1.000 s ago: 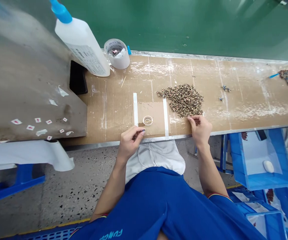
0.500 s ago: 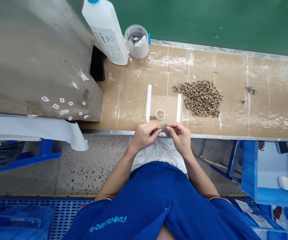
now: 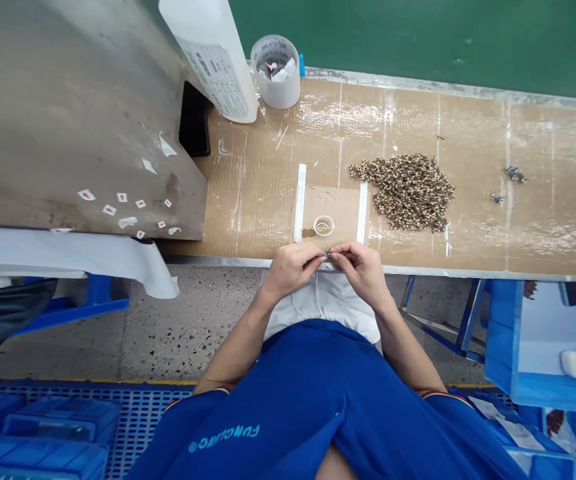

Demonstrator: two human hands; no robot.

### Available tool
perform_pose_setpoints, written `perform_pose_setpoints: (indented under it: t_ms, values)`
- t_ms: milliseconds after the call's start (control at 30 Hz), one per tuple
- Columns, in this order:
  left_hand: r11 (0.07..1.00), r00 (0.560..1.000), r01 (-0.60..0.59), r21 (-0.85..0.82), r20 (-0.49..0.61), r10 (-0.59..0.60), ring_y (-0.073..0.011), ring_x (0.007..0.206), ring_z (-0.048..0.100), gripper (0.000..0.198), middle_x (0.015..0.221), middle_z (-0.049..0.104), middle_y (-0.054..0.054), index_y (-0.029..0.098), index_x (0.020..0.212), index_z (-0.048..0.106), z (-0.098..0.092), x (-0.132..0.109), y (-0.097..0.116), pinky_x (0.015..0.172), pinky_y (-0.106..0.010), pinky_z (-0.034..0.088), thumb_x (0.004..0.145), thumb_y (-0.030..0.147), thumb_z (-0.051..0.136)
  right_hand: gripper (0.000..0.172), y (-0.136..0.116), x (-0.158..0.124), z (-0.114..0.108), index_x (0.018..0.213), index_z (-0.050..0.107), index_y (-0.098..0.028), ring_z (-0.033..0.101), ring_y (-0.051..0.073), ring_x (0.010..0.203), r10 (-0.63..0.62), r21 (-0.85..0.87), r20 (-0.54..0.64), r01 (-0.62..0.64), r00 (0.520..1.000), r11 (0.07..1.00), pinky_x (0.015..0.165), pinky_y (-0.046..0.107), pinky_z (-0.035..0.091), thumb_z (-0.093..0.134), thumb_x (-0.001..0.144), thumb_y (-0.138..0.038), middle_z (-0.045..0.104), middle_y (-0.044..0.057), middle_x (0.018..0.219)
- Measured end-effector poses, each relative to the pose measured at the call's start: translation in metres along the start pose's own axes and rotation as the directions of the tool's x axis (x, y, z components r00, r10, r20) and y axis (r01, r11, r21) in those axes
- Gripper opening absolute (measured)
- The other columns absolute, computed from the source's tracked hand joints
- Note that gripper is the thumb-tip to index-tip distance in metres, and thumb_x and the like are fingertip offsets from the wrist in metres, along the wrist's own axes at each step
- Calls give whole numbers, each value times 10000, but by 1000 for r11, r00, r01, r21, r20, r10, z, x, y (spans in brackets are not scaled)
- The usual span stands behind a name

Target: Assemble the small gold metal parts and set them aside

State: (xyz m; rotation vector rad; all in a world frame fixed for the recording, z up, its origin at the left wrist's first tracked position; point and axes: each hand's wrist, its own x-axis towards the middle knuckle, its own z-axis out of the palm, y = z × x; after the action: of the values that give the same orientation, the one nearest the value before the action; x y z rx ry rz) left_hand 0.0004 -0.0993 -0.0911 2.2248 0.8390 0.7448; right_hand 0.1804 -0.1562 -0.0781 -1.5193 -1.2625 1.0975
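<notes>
Both bare hands have come together at the edge of the tan cardboard-covered bench (image 3: 258,200).
Fingers of the left hand (image 3: 291,270) and right hand (image 3: 361,270) close on a tiny dark metal piece (image 3: 328,253), just below a clear round dish (image 3: 324,226).

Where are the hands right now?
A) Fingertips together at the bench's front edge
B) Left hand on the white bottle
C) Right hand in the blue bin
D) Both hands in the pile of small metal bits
A. The left hand and right hand meet at the fingertips by the bench's front edge, with a small piece showing between them.
</notes>
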Motion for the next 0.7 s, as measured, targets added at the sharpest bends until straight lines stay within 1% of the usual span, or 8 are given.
perform_pose_setpoints:
  t_ms: [100, 167, 267, 333, 400, 467, 600, 700]
  values:
    - [1000, 1000, -14, -18, 6, 14, -148, 653, 621, 333, 713, 678, -35, 165, 822, 673, -2, -1, -2, 614, -260, 429, 1035, 327, 475, 185, -3, 3, -5, 836, 696, -222, 682, 176, 685, 0, -7, 73, 0, 997, 1000, 634, 310, 550, 669, 893, -396, 723, 26, 765]
    - [999, 1000, 3, -45, 20, -2, -147, 649, 619, 335, 706, 674, -34, 167, 808, 671, -4, -2, -2, 619, -260, 437, 1032, 326, 477, 208, -3, 3, -5, 835, 692, -220, 682, 177, 685, 13, 17, 100, -15, 995, 1000, 637, 315, 554, 679, 885, -421, 722, 26, 761]
    - [994, 999, 41, -98, 26, -38, -142, 639, 614, 306, 697, 670, -29, 170, 800, 674, -6, -2, -2, 626, -255, 450, 1014, 310, 505, 259, -1, 3, 1, 823, 675, -216, 673, 170, 674, 30, 92, 93, -39, 995, 995, 646, 318, 564, 692, 870, -471, 716, 27, 761]
    - [991, 999, 48, -126, 2, -48, -136, 627, 609, 279, 693, 671, -26, 168, 794, 671, -6, -3, -1, 617, -250, 449, 1000, 288, 527, 269, 1, 1, 7, 816, 659, -218, 664, 163, 681, 36, 134, 72, -46, 997, 990, 651, 312, 566, 695, 864, -480, 711, 31, 783]
    - [990, 998, 42, -136, -31, -47, -133, 616, 604, 266, 685, 672, -25, 166, 776, 665, -5, -4, -1, 607, -247, 445, 989, 264, 540, 256, 3, 0, 13, 814, 636, -223, 655, 160, 694, 23, 158, 50, -31, 998, 987, 653, 309, 563, 684, 870, -468, 706, 38, 813]
    - [991, 998, 39, -126, -39, -44, -133, 609, 600, 268, 674, 669, -24, 167, 762, 662, -5, -4, -2, 605, -248, 444, 984, 256, 540, 239, 3, -1, 16, 805, 608, -228, 649, 164, 714, -6, 150, 36, 0, 999, 989, 664, 315, 558, 661, 885, -448, 699, 44, 834]
    - [994, 999, 41, -103, 21, -39, -140, 617, 603, 275, 674, 669, -29, 174, 776, 676, -7, -5, -5, 619, -255, 453, 984, 277, 529, 247, 3, 0, 15, 772, 562, -237, 643, 171, 752, -35, 94, 82, 27, 996, 995, 706, 327, 553, 613, 913, -433, 683, 39, 831]
    - [993, 999, 18, -113, 47, -13, -140, 622, 608, 279, 679, 672, -32, 172, 779, 680, -10, -5, -7, 622, -253, 459, 987, 283, 532, 264, 3, 2, 10, 772, 571, -234, 652, 171, 762, -31, 112, 144, 15, 989, 994, 707, 323, 555, 620, 916, -450, 680, 33, 826]
